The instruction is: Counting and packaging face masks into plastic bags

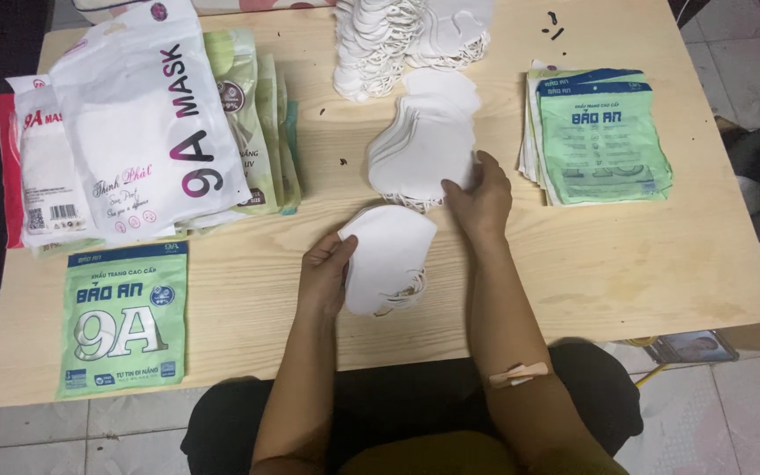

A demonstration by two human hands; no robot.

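While the head camera looks down on a pale wooden bench [626, 264], the left hand [327, 277] grips a small stack of folded white masks [389, 259] near the middle of the bench, fingers closed on its left edge. That stack lies with its long axis running from about 7 o'clock to 1 o'clock, its rounded nose end toward 1 o'clock and its ear loops spilling out at about 5 o'clock. The right hand [484, 200] rests just above it at 1 o'clock, fingers curled onto the lower edge of a fanned pile of white masks [422, 145], which stretches away toward 12 o'clock. Beyond that, at the far edge, lies a heap of loose masks with loops [398, 40]. At 3 o'clock from the hands sits a neat stack of flat green pouches [604, 136], rectangular, each with a dark blue band along the top. At 9 to 10 o'clock lie large white mask bags [147, 114] with dark and pink lettering, overlapping several pale green packets [261, 114] and a red-edged one. At 8 o'clock, near the front edge, a single green pouch [123, 321] lies flat, blue-topped with large white characters.
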